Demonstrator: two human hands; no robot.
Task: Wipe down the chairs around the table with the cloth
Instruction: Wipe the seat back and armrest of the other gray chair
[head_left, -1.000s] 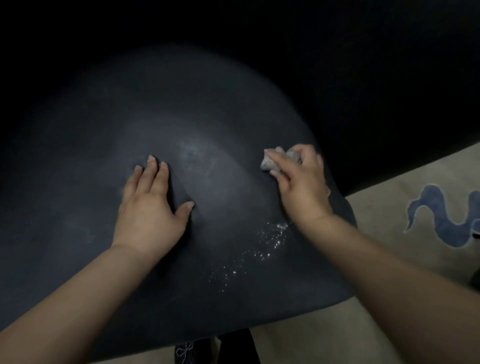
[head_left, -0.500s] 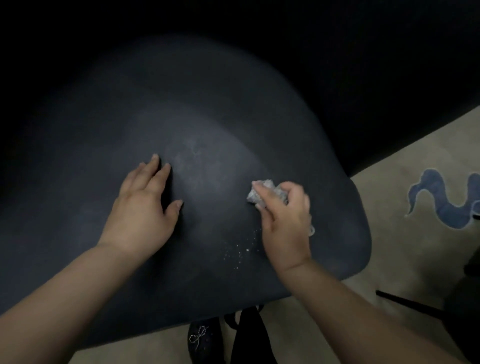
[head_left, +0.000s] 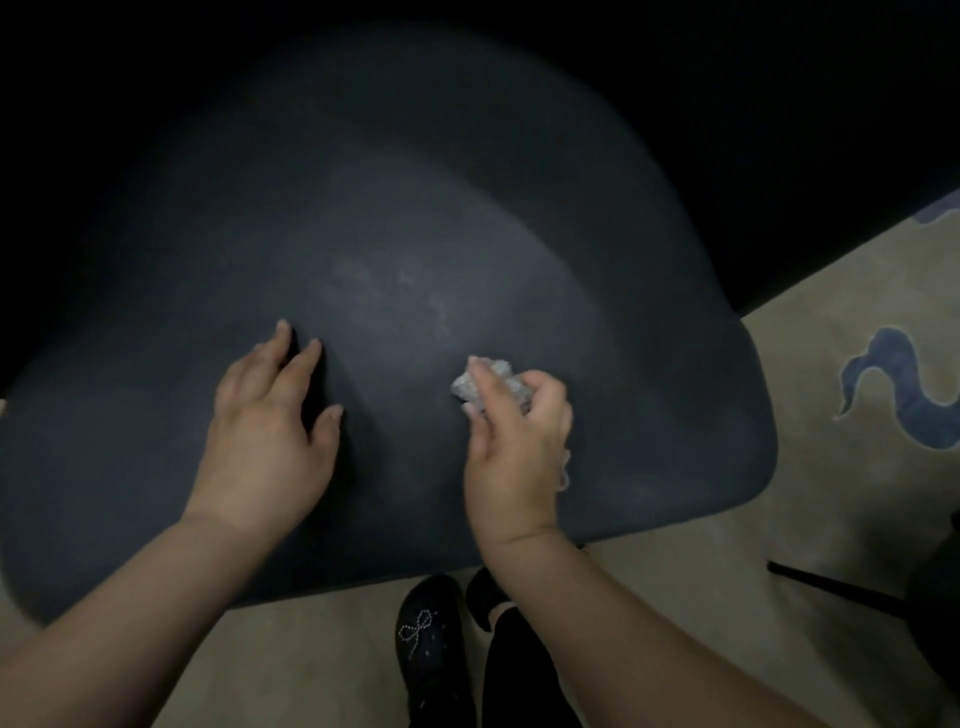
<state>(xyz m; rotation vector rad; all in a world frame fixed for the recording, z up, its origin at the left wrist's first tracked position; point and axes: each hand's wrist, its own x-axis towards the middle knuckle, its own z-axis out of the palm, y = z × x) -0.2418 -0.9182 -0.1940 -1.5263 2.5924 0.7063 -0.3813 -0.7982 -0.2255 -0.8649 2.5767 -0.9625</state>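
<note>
Right hand (head_left: 511, 452) around cloth (head_left: 485, 382) on chair (head_left: 649, 415)

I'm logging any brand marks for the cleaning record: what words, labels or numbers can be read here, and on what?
None: no readable text anywhere.
The chair seat is plain dark.
The cloth in the right hand carries no label.
The rug shows only a blue swirl; the shoe only a beaded bow.

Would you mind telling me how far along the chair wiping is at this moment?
No white crumbs show on the chair seat, only faint smudges at its middle. The right hand grips the bunched cloth on the seat; the left hand rests flat. No other chair seat is in view, so the rest cannot be judged.
</note>
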